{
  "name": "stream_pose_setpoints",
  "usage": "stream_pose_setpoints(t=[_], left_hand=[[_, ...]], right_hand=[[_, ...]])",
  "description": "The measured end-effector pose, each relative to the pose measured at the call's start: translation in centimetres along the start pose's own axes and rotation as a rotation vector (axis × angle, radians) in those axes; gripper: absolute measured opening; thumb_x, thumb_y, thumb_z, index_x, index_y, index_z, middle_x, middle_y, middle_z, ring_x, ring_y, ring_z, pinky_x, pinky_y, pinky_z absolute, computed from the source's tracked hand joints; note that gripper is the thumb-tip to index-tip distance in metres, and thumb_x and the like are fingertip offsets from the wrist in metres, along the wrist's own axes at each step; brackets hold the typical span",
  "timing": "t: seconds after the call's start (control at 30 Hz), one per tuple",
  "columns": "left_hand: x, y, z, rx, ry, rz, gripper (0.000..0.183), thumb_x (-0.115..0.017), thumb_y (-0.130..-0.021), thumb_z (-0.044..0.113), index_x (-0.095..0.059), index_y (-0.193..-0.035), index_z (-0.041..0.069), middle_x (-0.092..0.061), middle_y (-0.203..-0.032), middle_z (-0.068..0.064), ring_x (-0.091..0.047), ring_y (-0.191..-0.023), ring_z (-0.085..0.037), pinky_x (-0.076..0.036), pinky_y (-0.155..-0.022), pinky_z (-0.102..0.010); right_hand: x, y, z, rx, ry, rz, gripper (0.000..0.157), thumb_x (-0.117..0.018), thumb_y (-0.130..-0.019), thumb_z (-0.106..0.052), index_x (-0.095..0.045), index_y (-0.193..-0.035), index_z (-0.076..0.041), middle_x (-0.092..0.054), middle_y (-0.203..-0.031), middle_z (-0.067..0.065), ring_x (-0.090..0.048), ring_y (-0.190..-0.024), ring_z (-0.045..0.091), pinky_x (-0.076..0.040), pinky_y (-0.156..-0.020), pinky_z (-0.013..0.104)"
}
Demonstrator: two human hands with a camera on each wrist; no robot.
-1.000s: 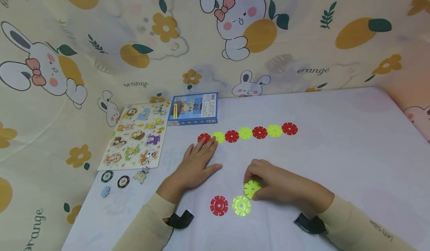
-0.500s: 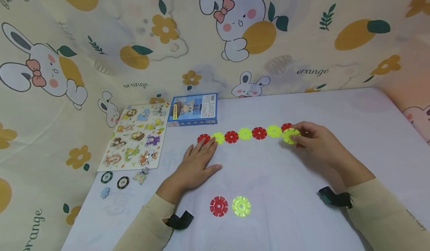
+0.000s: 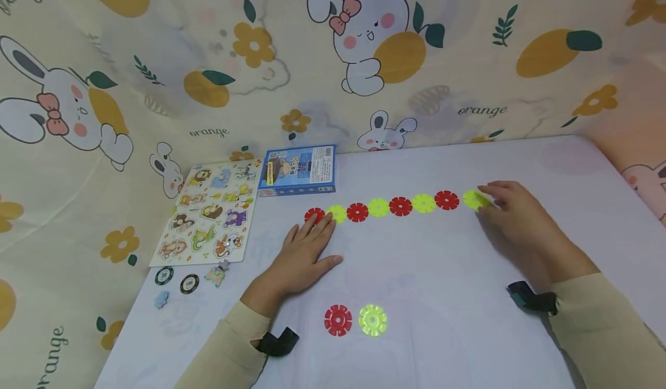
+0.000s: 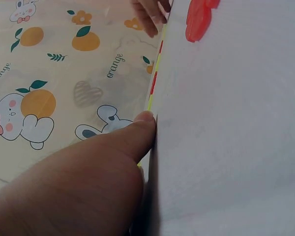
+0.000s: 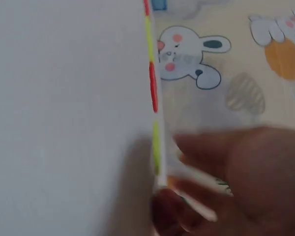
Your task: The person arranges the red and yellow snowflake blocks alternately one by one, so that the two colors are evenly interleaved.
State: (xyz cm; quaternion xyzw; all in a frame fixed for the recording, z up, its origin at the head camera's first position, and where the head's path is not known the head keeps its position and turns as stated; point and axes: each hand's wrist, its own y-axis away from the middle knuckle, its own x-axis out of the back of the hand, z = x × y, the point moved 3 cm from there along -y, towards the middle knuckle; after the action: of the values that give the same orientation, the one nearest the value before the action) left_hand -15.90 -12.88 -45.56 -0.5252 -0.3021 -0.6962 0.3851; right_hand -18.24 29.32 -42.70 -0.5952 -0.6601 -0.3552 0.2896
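Notched plastic discs, red and yellow-green by turns, lie in a row across the white table. My left hand rests flat, its fingertips on the leftmost red disc and the edge of the yellow-green disc beside it. At the row's right end lies a yellow-green disc, just right of a red disc. The fingertips of my right hand are at its right edge, partly covering it. In the right wrist view, thumb and fingers are spread apart near that yellow-green disc.
Nearer me lie another red disc and yellow-green disc. A blue box and an animal puzzle board stand back left. Two round chips, the closer one black-rimmed, and small puzzle pieces lie before the board.
My right hand has carried a yellow-green disc from near the front pair to the row's right end and laid it there. The left hand has stayed put.
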Motion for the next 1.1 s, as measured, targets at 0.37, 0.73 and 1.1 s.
stream_pose_setpoints(t=[0.37, 0.73, 1.1], left_hand=[[0.0, 0.0, -0.1, 0.001, -0.012, -0.006, 0.081, -0.039, -0.090, 0.068, -0.021, -0.154, 0.022, -0.010, -0.159, 0.007, 0.000, -0.145, -0.022, -0.004, -0.110, -0.056], [-0.1, 0.2, -0.1, 0.004, -0.006, -0.013, 0.081, -0.040, -0.090, 0.067, -0.021, -0.154, 0.022, -0.010, -0.159, 0.006, 0.001, -0.144, -0.022, -0.003, -0.110, -0.056], [0.1, 0.0, 0.0, 0.002, -0.010, -0.013, 0.080, -0.041, -0.090, 0.067, -0.021, -0.154, 0.022, -0.010, -0.159, 0.007, 0.000, -0.145, -0.022, -0.003, -0.110, -0.056]], right_hand=[[-1.1, 0.6, -1.0, 0.108, 0.277, -0.111, 0.084, -0.060, -0.085, -0.060, -0.036, -0.148, -0.010, -0.018, -0.155, 0.019, -0.012, -0.129, 0.053, -0.033, -0.083, 0.074], [-1.2, 0.6, -1.2, 0.121, 0.273, -0.095, 0.086, -0.061, -0.082, -0.063, -0.036, -0.149, -0.015, -0.017, -0.155, 0.018, -0.014, -0.128, 0.052, -0.036, -0.081, 0.074], [-2.6, 2.3, -6.8, 0.242, -0.324, -0.159, 0.057, -0.063, -0.092, -0.041, -0.040, -0.143, -0.033, -0.042, -0.141, 0.002, -0.046, -0.118, 0.027, -0.050, -0.082, 0.046]])
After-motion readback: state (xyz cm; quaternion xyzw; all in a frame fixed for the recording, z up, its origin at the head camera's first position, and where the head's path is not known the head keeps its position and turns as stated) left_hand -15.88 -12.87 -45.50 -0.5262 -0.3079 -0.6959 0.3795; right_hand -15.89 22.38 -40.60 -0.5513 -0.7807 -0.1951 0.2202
